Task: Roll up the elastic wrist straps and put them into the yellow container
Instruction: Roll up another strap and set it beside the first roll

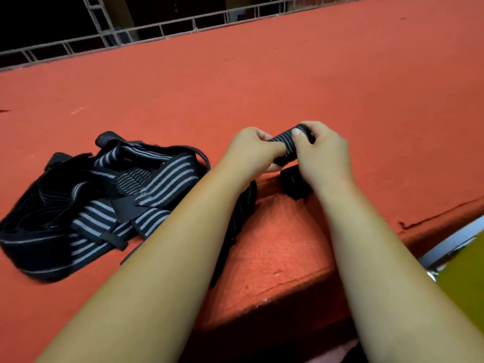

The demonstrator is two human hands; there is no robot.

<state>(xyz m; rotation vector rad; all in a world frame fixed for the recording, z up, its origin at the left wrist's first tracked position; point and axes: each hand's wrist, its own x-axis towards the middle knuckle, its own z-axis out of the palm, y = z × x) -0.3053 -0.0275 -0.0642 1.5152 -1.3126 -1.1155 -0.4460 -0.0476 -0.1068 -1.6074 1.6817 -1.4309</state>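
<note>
Shows two bare forearms reaching away from the viewer over a red carpeted surface (340,87) with a raised step along its near edge.

At centre, a little to the right: a black elastic wrist strap with thin grey stripes, wound into a short roll (285,146) and held up off the surface between both hands.

Left hand (248,150): closes round the left end of the roll, fingers curled underneath.

Right hand (326,159): closes round the right end, thumb pressed flat across the striped face, nail up.

Below the left wrist: a dark length of strap (235,218), trailing toward the near edge, partly hidden by the forearm (whether joined to the roll, cannot tell).

Just below the right hand, on the surface: a small black bundle (296,186), mostly hidden by the wrist.

To the left, near: a loose heap of straps (104,200), black with grey stripes, tangled and unrolled, lying on the red surface just beside the left forearm.

At the near right edge, beyond the step: one corner of the yellow container (466,281) with a pale rim, well apart from the roll.

Far off, along the back of the surface: a metal railing (157,30) against darkness.
</note>
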